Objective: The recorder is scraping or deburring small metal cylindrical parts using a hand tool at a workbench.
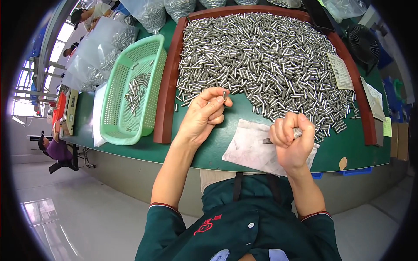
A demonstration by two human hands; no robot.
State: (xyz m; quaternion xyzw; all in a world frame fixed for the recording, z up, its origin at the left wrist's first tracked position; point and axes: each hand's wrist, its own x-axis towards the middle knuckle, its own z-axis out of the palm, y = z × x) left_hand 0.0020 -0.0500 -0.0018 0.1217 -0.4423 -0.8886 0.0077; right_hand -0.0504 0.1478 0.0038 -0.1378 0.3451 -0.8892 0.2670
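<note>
Between the thumb and fingertips of my left hand (pixel 208 112) is a small metal pin (pixel 224 95), held upright at the near edge of a large heap of metal pins (pixel 261 56). My right hand (pixel 291 139) is closed in a fist around a small tool (pixel 266 141) with a flat grey tip, which points left. A pale, wrapped-looking part shows at the fist's upper right; its exact kind is hidden by the fingers. Beneath this hand lies a smudged white cloth or paper (pixel 244 148). One loose pin (pixel 176 108) stands apart, left of my left hand.
A reddish-brown wooden frame (pixel 167 95) borders the heap on the green table (pixel 191 161). To the left sits a green perforated basket (pixel 109 122) with some pins. Bags of pins (pixel 93 56), a black fan (pixel 363 41) and paper sheets (pixel 339 71) surround it. Other people are farther left.
</note>
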